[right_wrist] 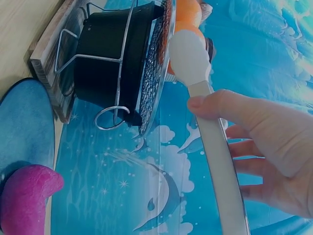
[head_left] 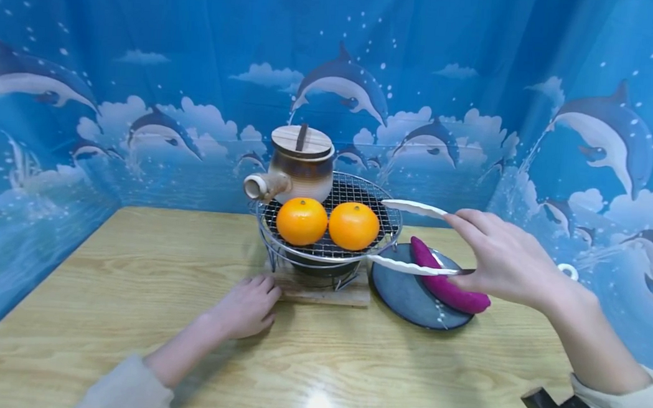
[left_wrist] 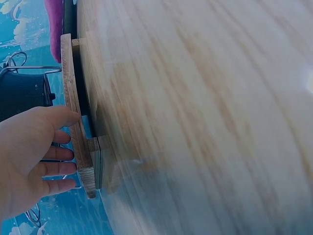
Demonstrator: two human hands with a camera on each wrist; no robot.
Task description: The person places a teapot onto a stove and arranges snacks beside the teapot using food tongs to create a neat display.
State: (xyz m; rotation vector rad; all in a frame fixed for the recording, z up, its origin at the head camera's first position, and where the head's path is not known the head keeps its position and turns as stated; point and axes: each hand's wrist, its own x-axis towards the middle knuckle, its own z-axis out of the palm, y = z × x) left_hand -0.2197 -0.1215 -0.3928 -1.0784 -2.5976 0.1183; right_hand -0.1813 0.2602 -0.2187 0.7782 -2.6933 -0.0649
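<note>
Two tong arms (head_left: 409, 267) in right hand (head_left: 505, 257)

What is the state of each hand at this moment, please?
Left hand: open, touching the brown rectangular wooden board.
Right hand: holding the long silver metal tongs with white tips, which are spread apart.

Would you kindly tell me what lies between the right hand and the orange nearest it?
In the head view, the white tongs spread from the right hand toward that orange, with the grill rim between too.
</note>
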